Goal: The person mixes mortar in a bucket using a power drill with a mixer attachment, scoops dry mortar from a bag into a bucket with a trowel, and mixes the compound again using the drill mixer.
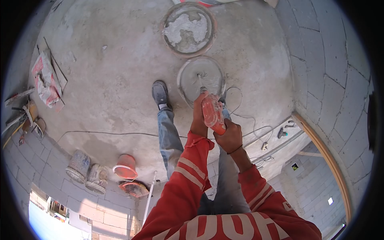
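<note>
I hold a red power drill (213, 114) with both hands, its body dusted with grey. My left hand (198, 111) is closed round the front of the drill, close to the chuck. At the rear, my right hand (230, 136) is wrapped round the handle; the trigger is hidden. A thin mixing shaft (200, 81) runs from the chuck down into wet grey mortar (214, 72), whose surface swirls around it. The mortar fills a round bucket (179, 82) standing between my feet, near the right shoe. Beyond it, almost touching, is a second bucket (163, 34) with pale, lumpy material inside.
A grey cable (256, 127) loops from near the drill across the concrete floor. Torn bags (47, 80) lie at left. Dirty buckets (79, 163) and a red bucket (125, 165) stand by the block wall. A wooden frame (326, 156) edges the opening at right.
</note>
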`<state>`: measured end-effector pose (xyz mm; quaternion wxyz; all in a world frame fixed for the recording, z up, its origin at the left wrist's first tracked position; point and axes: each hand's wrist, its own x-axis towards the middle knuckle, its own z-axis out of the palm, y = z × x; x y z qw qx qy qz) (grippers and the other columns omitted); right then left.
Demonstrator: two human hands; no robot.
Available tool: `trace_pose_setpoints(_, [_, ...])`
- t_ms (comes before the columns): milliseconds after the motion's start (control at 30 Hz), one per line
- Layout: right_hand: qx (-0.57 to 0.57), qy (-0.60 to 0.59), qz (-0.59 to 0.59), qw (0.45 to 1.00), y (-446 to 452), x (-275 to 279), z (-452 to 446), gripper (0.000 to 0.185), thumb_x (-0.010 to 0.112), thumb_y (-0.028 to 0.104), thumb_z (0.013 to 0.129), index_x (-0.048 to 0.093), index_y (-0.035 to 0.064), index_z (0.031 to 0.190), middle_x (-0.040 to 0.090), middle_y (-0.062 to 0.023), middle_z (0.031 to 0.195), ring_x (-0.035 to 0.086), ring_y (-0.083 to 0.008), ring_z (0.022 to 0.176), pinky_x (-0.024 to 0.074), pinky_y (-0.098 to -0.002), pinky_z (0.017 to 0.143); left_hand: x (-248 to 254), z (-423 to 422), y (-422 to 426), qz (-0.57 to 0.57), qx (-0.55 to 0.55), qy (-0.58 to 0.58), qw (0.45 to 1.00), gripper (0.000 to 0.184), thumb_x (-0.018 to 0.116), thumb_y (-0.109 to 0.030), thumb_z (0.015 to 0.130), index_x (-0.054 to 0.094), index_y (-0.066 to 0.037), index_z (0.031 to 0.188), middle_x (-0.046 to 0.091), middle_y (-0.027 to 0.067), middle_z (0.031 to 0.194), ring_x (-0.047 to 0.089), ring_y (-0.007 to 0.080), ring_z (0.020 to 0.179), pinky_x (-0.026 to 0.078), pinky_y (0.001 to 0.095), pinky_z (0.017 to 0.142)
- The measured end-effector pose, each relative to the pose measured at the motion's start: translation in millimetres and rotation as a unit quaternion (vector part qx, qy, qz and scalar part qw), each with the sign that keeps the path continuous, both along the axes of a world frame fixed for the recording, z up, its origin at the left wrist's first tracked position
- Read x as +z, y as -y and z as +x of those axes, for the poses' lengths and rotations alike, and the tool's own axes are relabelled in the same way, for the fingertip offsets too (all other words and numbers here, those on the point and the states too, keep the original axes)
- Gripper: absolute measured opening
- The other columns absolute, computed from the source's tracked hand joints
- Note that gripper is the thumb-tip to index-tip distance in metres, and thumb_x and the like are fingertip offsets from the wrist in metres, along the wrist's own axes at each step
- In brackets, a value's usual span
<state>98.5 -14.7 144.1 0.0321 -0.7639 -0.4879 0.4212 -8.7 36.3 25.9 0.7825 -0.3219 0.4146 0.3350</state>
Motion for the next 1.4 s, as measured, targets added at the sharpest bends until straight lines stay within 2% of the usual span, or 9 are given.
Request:
trace_pose_setpoints(367, [0.011,-0.011,0.009,1.0,4.4,-1.1,-0.7,0.023,0.078,0.015,0.072,0.064,-0.0003,0.083,0.068,-0.0247,0.073,0.069,-0.0474,0.072,0.0558,-0.0523,0.066,-9.2,-3.4,10.4,-0.041,-0.029,0.01,0.999,0.043,0.068,-0.043,0.09,0.06,-0.003,0.101,0.066,0.0125,0.091,0.068,0.0308,0.073,0.058,0.0444,0.063])
trace_pose_setpoints(467, [0.016,-0.008,0.015,1.0,1.8,1.0,-1.9,0.023,0.079,0.016,0.073,0.065,0.0002,0.083,0.068,-0.0246,0.073,0.069,-0.0472,0.072,0.0556,-0.0523,0.066,2.5,-1.7,4.6,-0.005,-0.001,-0.036,0.999,0.039,0.067,-0.043,0.091,0.06,-0.006,0.101,0.066,0.0125,0.091,0.068,0.0311,0.073,0.058,0.0444,0.062])
trace_pose_setpoints(667, [0.03,0.011,0.009,0.999,-0.6,0.0,0.1,0.022,0.079,0.017,0.074,0.065,0.0022,0.083,0.068,-0.0241,0.074,0.069,-0.0469,0.072,0.0556,-0.0521,0.066,-12.2,-8.0,14.1,-0.023,-0.003,0.05,0.998,0.028,0.066,-0.038,0.093,0.06,-0.013,0.104,0.067,0.0121,0.094,0.068,0.032,0.073,0.059,0.0466,0.061])
trace_pose_setpoints(767, [0.025,0.012,0.006,1.0,-0.9,2.2,-3.4,0.023,0.079,0.019,0.074,0.065,0.0031,0.083,0.068,-0.0238,0.073,0.069,-0.047,0.072,0.0557,-0.0524,0.066,0.5,-2.9,7.0,0.011,0.025,-0.023,0.999,0.036,0.066,-0.043,0.092,0.062,-0.009,0.105,0.067,0.0126,0.092,0.068,0.0317,0.072,0.059,0.0462,0.061])
trace_pose_setpoints(833, [0.004,0.002,0.035,0.999,1.5,0.6,-4.7,0.023,0.079,0.02,0.074,0.065,0.0035,0.083,0.068,-0.0236,0.073,0.069,-0.0469,0.072,0.0558,-0.0526,0.066,-0.1,-5.2,7.2,-0.004,0.02,0.008,1.0,0.033,0.069,-0.039,0.091,0.06,-0.01,0.103,0.066,0.0132,0.093,0.067,0.0314,0.072,0.058,0.0443,0.062])
trace_pose_setpoints(967, [0.035,0.027,0.004,0.999,0.6,2.6,-3.1,0.023,0.079,0.02,0.073,0.065,0.0039,0.083,0.069,-0.0229,0.073,0.07,-0.046,0.072,0.0559,-0.0525,0.065,-12.2,-7.6,17.9,-0.036,0.02,0.046,0.998,0.032,0.07,-0.038,0.091,0.059,-0.01,0.103,0.065,0.0136,0.093,0.066,0.0316,0.071,0.057,0.0433,0.063])
trace_pose_setpoints(1067, [0.041,0.018,0.007,0.999,3.2,1.7,-5.9,0.022,0.079,0.019,0.073,0.065,0.0038,0.082,0.069,-0.0225,0.073,0.07,-0.0455,0.071,0.0559,-0.0524,0.064,7.5,-8.7,5.4,0.006,0.014,-0.022,1.0,0.033,0.07,-0.038,0.091,0.059,-0.01,0.104,0.065,0.0135,0.093,0.066,0.0317,0.072,0.057,0.0432,0.064])
trace_pose_setpoints(1267, [0.033,0.011,0.01,0.999,3.9,2.9,-11.7,0.025,0.08,0.015,0.072,0.064,0.0008,0.085,0.07,-0.0223,0.074,0.07,-0.0459,0.074,0.0568,-0.0508,0.066,-10.9,-13.2,22.9,-0.032,0.035,0.024,0.999,0.035,0.071,-0.04,0.09,0.06,-0.01,0.105,0.066,0.0132,0.096,0.066,0.0313,0.076,0.059,0.0426,0.068])
trace_pose_setpoints(1400, [0.047,0.019,0.003,0.999,3.2,4.0,-17.1,0.027,0.081,0.017,0.073,0.063,0.0007,0.086,0.069,-0.0223,0.074,0.07,-0.0459,0.074,0.0567,-0.0512,0.066,3.3,-18.6,18.3,-0.009,0.028,-0.011,0.999,0.041,0.072,-0.041,0.089,0.06,-0.006,0.105,0.065,0.0133,0.095,0.066,0.0304,0.078,0.06,0.0421,0.068])
